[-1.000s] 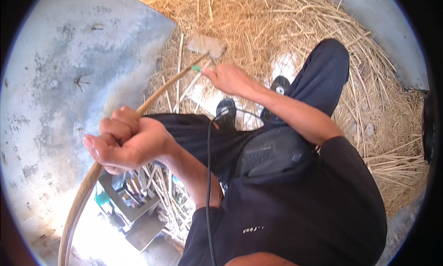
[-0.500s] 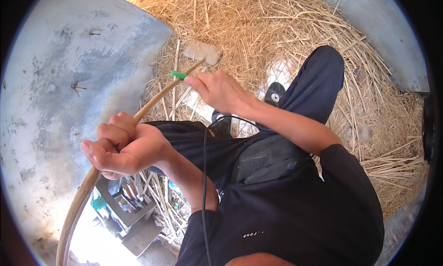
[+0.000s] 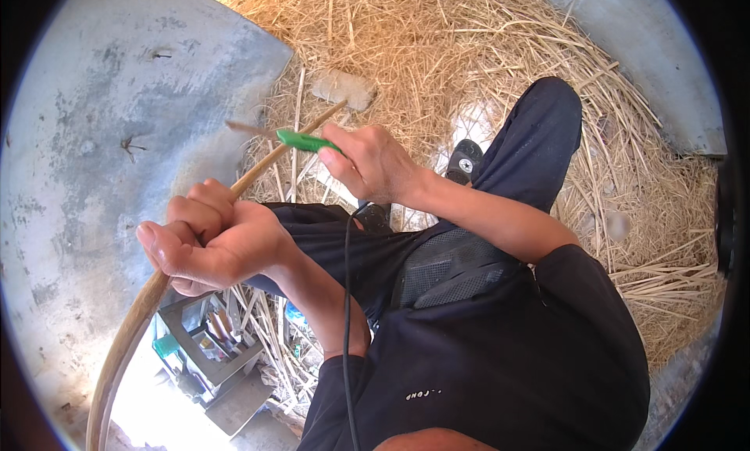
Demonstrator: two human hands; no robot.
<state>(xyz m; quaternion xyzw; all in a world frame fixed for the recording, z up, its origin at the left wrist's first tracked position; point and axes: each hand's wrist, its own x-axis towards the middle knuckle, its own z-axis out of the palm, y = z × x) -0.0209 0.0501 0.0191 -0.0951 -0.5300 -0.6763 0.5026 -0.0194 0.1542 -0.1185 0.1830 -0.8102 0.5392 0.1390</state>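
A long, curved wooden stick [image 3: 125,345] runs from the lower left up to a thin tip beside a flat stone. Around its middle, my left hand [image 3: 219,236] is closed in a fist. My right hand [image 3: 375,163] grips a green-handled knife [image 3: 303,141]. The knife's slim blade, a little blurred, points left and crosses over the upper part of the stick. Whether the edge touches the wood, I cannot tell.
Straw and shavings [image 3: 406,52] cover the ground, with a flat stone [image 3: 344,88] among them. A grey wall [image 3: 101,107] stands at left. An open box of tools [image 3: 207,345] lies below my left arm. A black cable [image 3: 348,310] hangs over my lap.
My right hand has shifted slightly right and down, turning the knife so its blade now shows. The stick's lower end has moved a little left; my left hand keeps its grip.
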